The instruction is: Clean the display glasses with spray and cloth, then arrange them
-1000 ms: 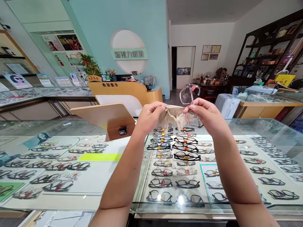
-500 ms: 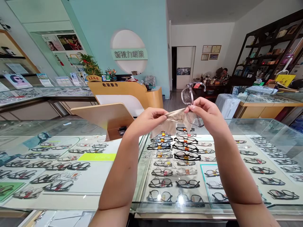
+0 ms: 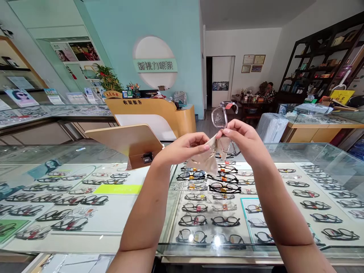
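Glass counter (image 3: 108, 244), clear glasses (image 3: 220, 116) clamped mid-frame by right grip (image 3: 241, 137), left grip (image 3: 183, 148) pinching cloth (image 3: 208, 161)

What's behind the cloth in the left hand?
Past the edges of the cloth, display frames show inside the glass case. The part of the case directly behind the cloth is covered, so any frames there can't be seen.

From afar I see a bare left grip (image 3: 186, 147), a bare right grip (image 3: 241, 135), and bare forearms (image 3: 145, 216), the left marked by a small mole (image 3: 157, 200).
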The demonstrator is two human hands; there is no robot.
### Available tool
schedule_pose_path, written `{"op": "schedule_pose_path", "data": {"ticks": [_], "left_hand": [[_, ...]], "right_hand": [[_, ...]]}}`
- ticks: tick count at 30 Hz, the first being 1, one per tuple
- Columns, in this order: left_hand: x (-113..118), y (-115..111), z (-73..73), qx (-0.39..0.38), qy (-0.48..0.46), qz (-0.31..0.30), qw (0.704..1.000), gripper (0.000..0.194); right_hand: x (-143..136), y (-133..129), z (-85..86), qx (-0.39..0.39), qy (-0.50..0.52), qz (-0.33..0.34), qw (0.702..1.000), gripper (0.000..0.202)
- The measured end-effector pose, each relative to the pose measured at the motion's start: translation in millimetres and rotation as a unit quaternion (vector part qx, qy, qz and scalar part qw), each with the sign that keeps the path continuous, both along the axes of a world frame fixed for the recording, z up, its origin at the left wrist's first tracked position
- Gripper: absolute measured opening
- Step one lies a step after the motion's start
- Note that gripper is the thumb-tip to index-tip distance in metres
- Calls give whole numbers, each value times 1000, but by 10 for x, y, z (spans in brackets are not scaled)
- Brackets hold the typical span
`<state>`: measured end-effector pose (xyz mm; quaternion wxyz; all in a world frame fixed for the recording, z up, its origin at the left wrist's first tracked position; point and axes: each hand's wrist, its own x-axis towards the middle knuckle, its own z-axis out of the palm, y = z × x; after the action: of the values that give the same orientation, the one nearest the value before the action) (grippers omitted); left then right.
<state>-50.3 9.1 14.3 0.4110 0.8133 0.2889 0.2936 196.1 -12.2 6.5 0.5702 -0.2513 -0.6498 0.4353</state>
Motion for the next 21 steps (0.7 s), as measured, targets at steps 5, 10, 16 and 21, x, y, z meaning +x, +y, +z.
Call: {"op": "schedule_pose_path", "data": {"ticks": [5, 10, 16, 21], "left_hand": [[66, 57, -69, 12, -58, 36, 998, 34], [66, 38, -93, -56, -97, 56, 992, 36], [11, 21, -51, -86, -26, -34, 995, 44], [27, 8, -22, -91, -78, 34, 992, 46]], "right_hand": [[28, 23, -11, -1, 6, 21, 1000, 24], [86, 33, 2, -9, -3, 22, 1000, 26], [95, 13, 19, 0, -13, -12, 1000, 27], [102, -1, 33, -6, -19, -2, 1000, 29]]}}
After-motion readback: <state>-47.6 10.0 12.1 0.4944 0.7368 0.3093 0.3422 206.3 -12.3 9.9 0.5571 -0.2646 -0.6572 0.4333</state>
